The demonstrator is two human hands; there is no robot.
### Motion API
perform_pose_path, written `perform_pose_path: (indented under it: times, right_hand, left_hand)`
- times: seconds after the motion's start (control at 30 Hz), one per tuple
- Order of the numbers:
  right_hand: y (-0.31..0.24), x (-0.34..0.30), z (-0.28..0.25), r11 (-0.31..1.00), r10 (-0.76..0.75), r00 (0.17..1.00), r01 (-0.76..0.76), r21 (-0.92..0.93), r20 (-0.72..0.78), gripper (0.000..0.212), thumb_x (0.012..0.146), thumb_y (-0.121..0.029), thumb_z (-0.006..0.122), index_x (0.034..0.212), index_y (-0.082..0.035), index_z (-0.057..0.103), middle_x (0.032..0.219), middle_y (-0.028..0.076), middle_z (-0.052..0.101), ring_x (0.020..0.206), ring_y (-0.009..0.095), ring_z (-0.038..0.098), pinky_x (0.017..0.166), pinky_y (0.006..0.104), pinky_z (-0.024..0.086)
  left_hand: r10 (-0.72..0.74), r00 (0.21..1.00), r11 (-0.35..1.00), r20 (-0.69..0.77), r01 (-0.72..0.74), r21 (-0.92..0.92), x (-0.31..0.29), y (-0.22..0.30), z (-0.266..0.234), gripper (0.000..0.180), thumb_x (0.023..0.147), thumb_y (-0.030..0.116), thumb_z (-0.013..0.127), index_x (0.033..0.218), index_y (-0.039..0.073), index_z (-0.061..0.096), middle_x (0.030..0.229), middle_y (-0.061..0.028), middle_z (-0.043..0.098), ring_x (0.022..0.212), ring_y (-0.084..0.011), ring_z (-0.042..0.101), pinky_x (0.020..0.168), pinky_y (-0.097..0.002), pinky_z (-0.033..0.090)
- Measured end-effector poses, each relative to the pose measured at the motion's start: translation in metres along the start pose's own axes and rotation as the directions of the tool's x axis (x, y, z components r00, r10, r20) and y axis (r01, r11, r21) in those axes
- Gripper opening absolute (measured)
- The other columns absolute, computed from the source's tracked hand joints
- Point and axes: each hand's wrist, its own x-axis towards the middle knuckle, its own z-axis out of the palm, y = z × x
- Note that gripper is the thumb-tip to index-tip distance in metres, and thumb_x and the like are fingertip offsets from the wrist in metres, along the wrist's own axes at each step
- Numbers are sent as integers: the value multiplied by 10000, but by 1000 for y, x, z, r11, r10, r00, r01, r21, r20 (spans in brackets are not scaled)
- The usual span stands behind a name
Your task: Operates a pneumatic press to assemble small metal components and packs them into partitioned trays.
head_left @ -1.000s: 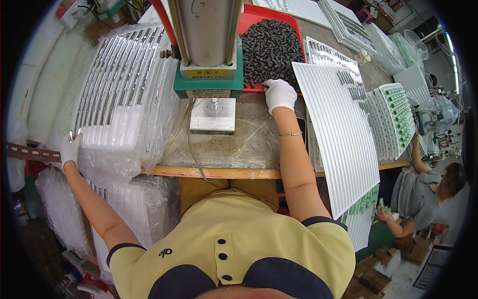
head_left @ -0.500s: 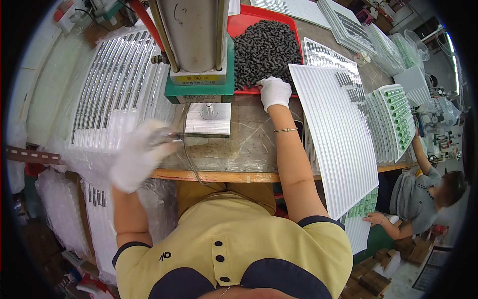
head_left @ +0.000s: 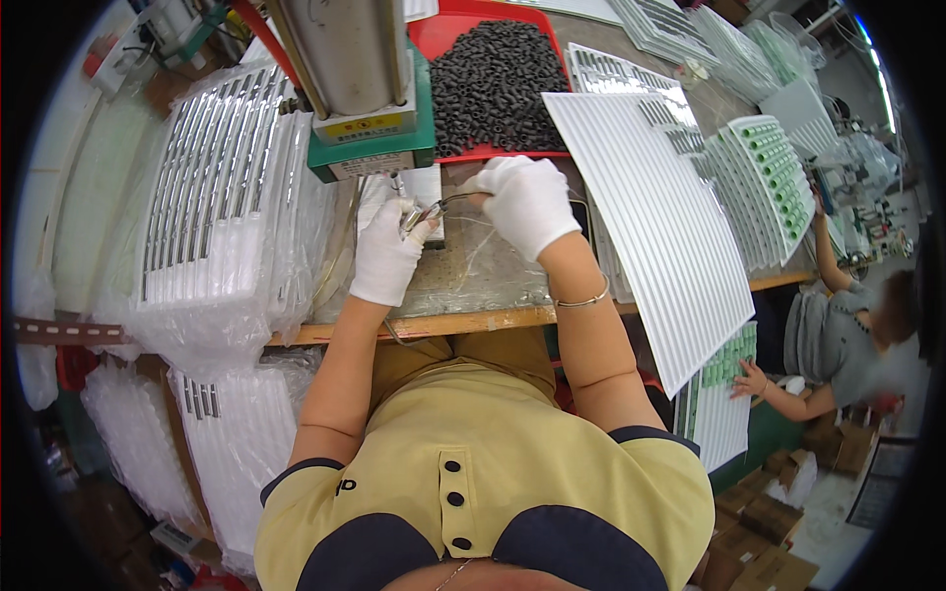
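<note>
I saw a strip light [head_left: 880, 84] glowing white at far right | the workbench [head_left: 483, 279] had a worn wooden front edge [head_left: 483, 323] | a brown slotted metal rail [head_left: 74, 332] ran at left | cardboard boxes [head_left: 774, 571] clustered beside pale grey floor [head_left: 823, 480], lower right

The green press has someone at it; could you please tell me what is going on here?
By the green press, the person's white-gloved left hand holds a small shiny metal piece. The right hand, also gloved, holds a slim dark item, too small to identify, close to it. Beyond them, a red tray bears a heap of black parts.
</note>
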Motion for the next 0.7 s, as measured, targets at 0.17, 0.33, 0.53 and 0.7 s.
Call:
perform_pose_path:
  times: [0.17,0.33,0.53,0.7]
  right_hand:
    - [-13,12,-15,981,72,936,-4,-194,345,196,806,-191,637,979,-188,729,881,118,686,864,298,666,780,431,515]
    - [94,2,-72,910,411,908,-414,31,83,219,878,-176,580,1043,-106,708,1008,180,682,921,337,657,847,391,510]
    - [290,-41,-47,451,880,462,-885,-113,-108,416,856,-391,534,1116,-96,668,1142,195,647,1088,371,605,932,435,477]
    - [305,-43,-23,475,858,493,-868,-143,-144,398,857,-417,540,1122,-154,676,1154,165,652,1086,351,615,929,448,479]
  left_hand:
    - [337,933,935,-129,-315,165,-3,-21,6,215,846,203,697,953,37,614,814,-147,621,757,-284,608,697,-361,480]
    - [-197,942,564,273,336,-754,-8,-25,-15,295,947,295,621,1075,30,606,782,7,565,606,-47,446,482,-184,328]
    - [-201,964,815,176,264,-515,-6,-20,-6,285,900,188,665,1133,34,608,806,11,570,655,-45,488,533,-177,362]
    - [-96,993,937,68,113,-331,2,-14,2,271,858,103,650,1119,39,624,879,26,597,759,-45,517,562,-193,408]
